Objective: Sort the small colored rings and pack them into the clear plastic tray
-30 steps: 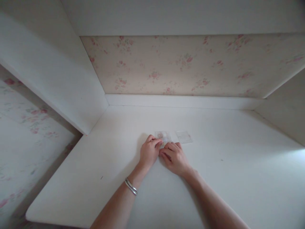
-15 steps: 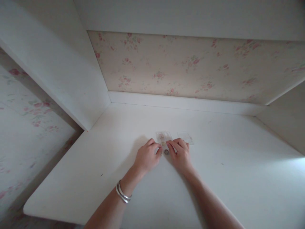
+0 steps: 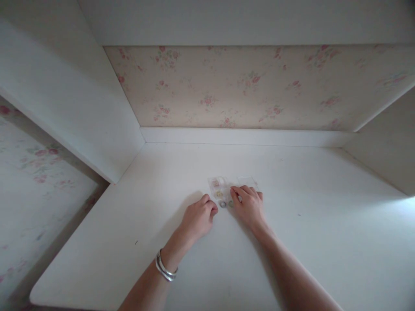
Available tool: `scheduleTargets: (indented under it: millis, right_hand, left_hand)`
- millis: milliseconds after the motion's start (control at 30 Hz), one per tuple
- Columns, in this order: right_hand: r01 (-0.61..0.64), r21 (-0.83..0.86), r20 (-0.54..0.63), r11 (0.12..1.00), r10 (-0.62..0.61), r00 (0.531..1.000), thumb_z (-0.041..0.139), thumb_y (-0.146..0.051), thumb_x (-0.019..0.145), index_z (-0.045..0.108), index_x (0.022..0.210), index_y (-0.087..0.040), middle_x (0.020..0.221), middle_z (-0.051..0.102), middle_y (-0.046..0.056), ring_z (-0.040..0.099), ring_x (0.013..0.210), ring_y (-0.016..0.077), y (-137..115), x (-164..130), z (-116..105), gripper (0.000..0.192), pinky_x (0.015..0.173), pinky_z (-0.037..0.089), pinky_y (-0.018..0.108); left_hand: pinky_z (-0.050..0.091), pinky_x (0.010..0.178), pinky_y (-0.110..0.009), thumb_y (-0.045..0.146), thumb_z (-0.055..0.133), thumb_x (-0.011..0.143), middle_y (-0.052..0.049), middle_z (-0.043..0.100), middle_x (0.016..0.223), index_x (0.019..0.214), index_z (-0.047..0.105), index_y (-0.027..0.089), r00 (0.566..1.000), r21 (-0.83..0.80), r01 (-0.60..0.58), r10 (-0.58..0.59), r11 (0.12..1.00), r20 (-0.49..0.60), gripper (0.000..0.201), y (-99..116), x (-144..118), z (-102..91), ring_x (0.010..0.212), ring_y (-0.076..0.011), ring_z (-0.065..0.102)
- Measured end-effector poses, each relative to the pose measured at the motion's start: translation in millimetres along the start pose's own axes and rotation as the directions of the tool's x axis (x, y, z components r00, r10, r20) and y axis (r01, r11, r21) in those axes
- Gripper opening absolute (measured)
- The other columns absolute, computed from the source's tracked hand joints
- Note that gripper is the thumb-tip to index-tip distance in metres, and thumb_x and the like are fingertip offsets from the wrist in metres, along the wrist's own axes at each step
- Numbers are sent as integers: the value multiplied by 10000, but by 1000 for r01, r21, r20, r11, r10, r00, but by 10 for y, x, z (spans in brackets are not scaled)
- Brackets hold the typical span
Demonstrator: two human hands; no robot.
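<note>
Small clear plastic compartment tray lies flat on the white counter, just ahead of both hands. A second clear flat plastic piece, maybe its lid, sits beside it, partly under the right fingers.

Tiny round beads or rings: two in the tray, two loose on the counter between the hands.

Handling, my read: tray is light, thin, stiff, likely slides on the smooth counter; take it by the edges. The beads are small, hard, prone to rolling; they need a fingertip pinch.

Left hand: loosely curled grip, thumb and forefinger together, can't tell if it pinches anything. Right hand: fingers spread flat, touching down by the tray, holding nothing.

Bead colours, compartment count unclear. Silver bangles on left wrist.
</note>
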State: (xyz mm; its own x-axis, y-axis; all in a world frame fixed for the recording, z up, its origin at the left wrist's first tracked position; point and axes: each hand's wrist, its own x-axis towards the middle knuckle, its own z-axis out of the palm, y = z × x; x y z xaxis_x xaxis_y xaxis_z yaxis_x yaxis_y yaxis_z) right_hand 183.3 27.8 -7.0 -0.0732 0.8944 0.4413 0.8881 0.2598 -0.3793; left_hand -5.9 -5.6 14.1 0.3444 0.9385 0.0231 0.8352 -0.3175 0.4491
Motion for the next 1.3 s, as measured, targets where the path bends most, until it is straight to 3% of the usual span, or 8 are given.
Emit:
scheduleTargets:
  millis: [133, 300, 500, 867, 1000, 1167, 1300]
  right_hand:
    - [29, -8, 15, 1000, -29, 999, 519, -282, 900, 689, 951, -267, 854, 686, -4, 547, 822, 181, -44, -19, -20, 177, 762, 252, 323]
    - [72, 24, 38, 997, -73, 997, 532, -257, 891, 706, 875, -270, 811, 687, -6, 545, 792, 170, -96, -35, -30, 174, 747, 240, 319]
    - [123, 63, 72, 990, -127, 989, 533, -240, 889, 700, 864, -260, 781, 668, -6, 533, 777, 159, -143, -52, -70, 170, 735, 236, 316]
    - [171, 165, 34, 971, -179, 983, 522, -260, 898, 685, 858, -233, 796, 647, 8, 525, 789, 158, -144, -64, -88, 171, 762, 251, 319]
    - [254, 175, 59, 951, -267, 962, 527, -275, 890, 684, 845, -243, 793, 623, 12, 502, 770, 154, -194, -107, -131, 167, 763, 255, 321]
    - [320, 136, 103, 938, -335, 937, 549, -248, 860, 689, 826, -259, 791, 598, 10, 484, 763, 153, -245, -141, -129, 145, 752, 251, 326]
    - [277, 147, 71, 949, -290, 954, 542, -248, 854, 686, 780, -227, 795, 593, 21, 490, 767, 154, -141, -102, -138, 163, 761, 257, 331]
  left_hand:
    - [448, 713, -245, 234, 475, 909, -18, 572, 930, 878, 609, 203, 993, -132, -6, -9, 991, -115, 142, -35, 26, -12, 772, -132, 589]
    - [446, 692, -242, 263, 466, 920, -31, 551, 903, 910, 594, 187, 947, -257, -46, -39, 965, -318, 149, -47, 93, -35, 752, -129, 558]
    - [446, 685, -231, 268, 458, 928, -27, 537, 907, 913, 590, 191, 922, -256, -68, -38, 964, -386, 154, -55, 142, 19, 745, -119, 554]
    - [467, 766, -251, 267, 432, 937, -24, 567, 904, 928, 627, 204, 932, -245, -35, -57, 969, -357, 205, -114, 169, 21, 810, -130, 582]
    - [475, 728, -241, 279, 427, 935, -28, 566, 935, 958, 622, 207, 927, -276, -15, -90, 961, -364, 210, -122, 143, -42, 781, -122, 584]
    - [479, 722, -237, 194, 449, 901, -28, 556, 981, 1024, 626, 230, 963, -170, -6, -41, 985, -267, 219, -145, 85, -67, 756, -116, 584]
    - [473, 706, -219, 58, 438, 826, -20, 548, 1035, 1067, 622, 252, 982, -48, -9, -1, 999, -191, 359, -140, 43, -60, 735, -98, 583]
